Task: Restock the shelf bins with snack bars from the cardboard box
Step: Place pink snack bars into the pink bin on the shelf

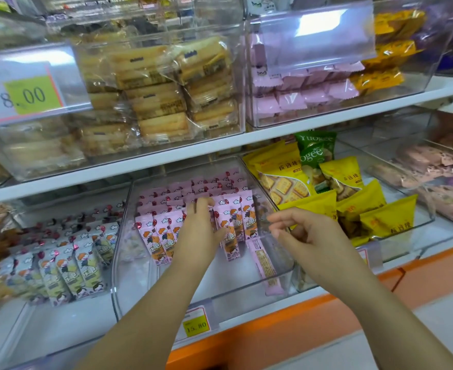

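L hand, fingers straight, reaches fwd; R hand alongside, fingers loosely curled.

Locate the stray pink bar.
Head view: the stray pink bar lies at the front right of the middle bin, just below the right hand.

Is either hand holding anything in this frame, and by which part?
Right hand holds nothing, fingers loosely curled. Left hand lies on the upright pink snack bars in the clear bin, fingers over their top ends; a real grip cannot be told.
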### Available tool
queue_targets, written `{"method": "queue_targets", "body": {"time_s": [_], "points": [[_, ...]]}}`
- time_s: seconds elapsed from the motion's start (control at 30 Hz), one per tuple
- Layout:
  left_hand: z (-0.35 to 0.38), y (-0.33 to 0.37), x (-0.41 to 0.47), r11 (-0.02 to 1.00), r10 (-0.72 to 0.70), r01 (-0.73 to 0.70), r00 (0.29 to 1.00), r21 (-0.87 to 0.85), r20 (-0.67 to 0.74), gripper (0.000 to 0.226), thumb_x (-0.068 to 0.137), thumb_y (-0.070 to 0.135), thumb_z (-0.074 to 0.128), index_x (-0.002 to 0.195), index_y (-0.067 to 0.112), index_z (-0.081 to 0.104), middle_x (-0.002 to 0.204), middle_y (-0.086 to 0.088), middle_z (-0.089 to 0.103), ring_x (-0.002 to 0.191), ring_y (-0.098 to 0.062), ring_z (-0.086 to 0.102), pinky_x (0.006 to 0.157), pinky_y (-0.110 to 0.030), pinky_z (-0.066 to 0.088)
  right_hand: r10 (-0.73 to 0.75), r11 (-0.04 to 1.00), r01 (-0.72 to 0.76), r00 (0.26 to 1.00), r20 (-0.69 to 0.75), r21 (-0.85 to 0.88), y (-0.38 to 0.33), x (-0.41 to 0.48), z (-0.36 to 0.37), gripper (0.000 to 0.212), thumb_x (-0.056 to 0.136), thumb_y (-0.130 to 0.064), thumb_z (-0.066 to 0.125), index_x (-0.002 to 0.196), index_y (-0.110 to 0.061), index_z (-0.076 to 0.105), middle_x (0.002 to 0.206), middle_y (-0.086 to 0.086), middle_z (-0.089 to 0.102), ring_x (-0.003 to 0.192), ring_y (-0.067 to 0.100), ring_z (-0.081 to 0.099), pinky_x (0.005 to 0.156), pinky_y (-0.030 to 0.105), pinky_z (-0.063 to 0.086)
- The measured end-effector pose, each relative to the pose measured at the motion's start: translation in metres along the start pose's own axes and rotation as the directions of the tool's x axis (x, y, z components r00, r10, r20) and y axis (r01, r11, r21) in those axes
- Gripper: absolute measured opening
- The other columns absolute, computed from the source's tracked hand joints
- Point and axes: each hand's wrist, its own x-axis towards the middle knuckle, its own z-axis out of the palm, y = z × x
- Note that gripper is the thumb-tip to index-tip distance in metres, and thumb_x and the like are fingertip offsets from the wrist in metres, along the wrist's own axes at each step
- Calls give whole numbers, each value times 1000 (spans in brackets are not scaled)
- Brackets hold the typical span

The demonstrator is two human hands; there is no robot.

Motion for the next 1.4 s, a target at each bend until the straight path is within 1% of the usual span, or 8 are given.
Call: {"method": "queue_targets", "body": {"time_s": [0.1, 0.33, 0.57, 0.73, 0.93, 1.07, 1.2, 1.4], "points": [[-2, 6, -3, 991, 123, -118, 990, 70, -69, 34, 88, 21, 67, 114, 19, 46, 113, -1, 48, 79, -19, 60, 72, -37, 51, 6, 1000, -6, 1000, 4, 9, -2, -1, -1, 19, 90, -9, 60, 104, -20, 68, 77, -11, 62, 49, -2, 46, 46, 8, 35], [19, 24, -1, 993, -111, 54, 769, 108, 629, 45, 87, 54, 60, 67, 13, 60, 60, -1, 67, 51, -10, 62, 59, -19, 50, 22, 1000, -22, 1000, -3, 9, -4, -1, -1, 19, 90, -10, 61, 103, -21, 68, 78, -10, 62, 49, -2, 47, 46, 9, 35], [42, 31, -1, 992, -101, 23, 762, 128, 640, 35, 87, 30, 62, 56, 19, 51, 46, 6, 52, 32, -2, 49, 41, -13, 42, 20, 1000, -20, 1000, -2, 9, -2, 2, -1, 19, 90, -9, 61, 102, -21, 68, 78, -11, 62, 51, -4, 48, 50, 8, 36], [42, 30, -1, 978, -119, 204, 712, -42, 692, 13, 88, 16, 64, 88, 15, 51, 76, -6, 62, 61, -15, 62, 61, -28, 56, 20, 1000, -20, 1000, 0, 10, -2, 1, -1, 19, 89, -9, 61, 103, -20, 69, 79, -11, 62, 51, -2, 47, 50, 9, 36], [32, 17, -5, 982, 57, 107, 611, -154, 790, 44, 93, -3, 47, 131, 20, 48, 82, -1, 56, 65, -12, 55, 49, -16, 47, 19, 1000, -19, 1000, 12, 14, -2, 1, -2, 19, 90, -8, 60, 103, -19, 68, 80, -9, 63, 50, -5, 49, 49, 8, 36], [27, 18, -5, 978, 164, -197, 563, -61, 810, 40, 93, 7, 43, 126, 28, 50, 75, 1, 48, 65, -14, 46, 57, -20, 38, 22, 999, -23, 1000, 19, 41, -3, 1, -2, 20, 90, -6, 60, 104, -17, 68, 81, -7, 63, 46, -3, 48, 46, 7, 35], [27, 22, -6, 990, 139, -89, 522, -108, 842, 11, 97, 19, 44, 97, 27, 51, 81, 3, 53, 66, -12, 51, 60, -22, 43, 13, 1000, -13, 1000, 14, 17, -1, 1, -2, 19, 89, -8, 61, 102, -21, 68, 81, -8, 64, 49, -3, 47, 50, 8, 36], [11, 5, -9, 965, 249, -114, 669, -235, 700, 30, 88, 9, 64, 74, 22, 42, 74, 5, 48, 64, -7, 46, 61, -21, 38, 0, 1000, 0, 1000, -12, 30, 1, 2, -4, 19, 89, -8, 62, 99, -23, 69, 78, -7, 65, 49, 0, 46, 48, 10, 35]]}}
